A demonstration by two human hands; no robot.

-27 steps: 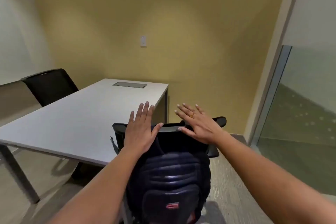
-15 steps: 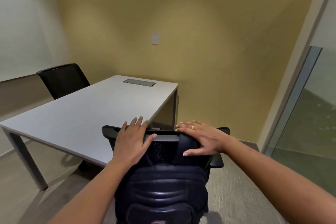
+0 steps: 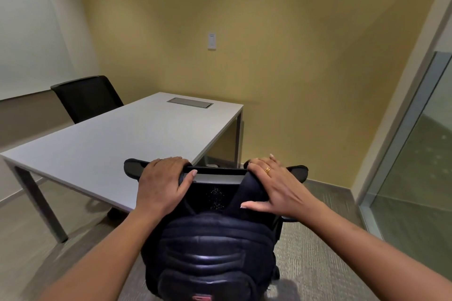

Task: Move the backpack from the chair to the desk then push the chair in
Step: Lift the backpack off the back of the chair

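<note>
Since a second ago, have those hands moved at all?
Yes. Both the left hand and right hand came down from hovering open onto the chair back's top edge.

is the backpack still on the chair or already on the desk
On the chair. The backpack leans against the chair backrest, both hands gripping its top; the desk surface holds nothing but its cable hatch.

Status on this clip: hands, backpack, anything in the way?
Left hand and right hand both gripping chair back. Backpack on chair, not yet moved. Desk top bare.
</note>
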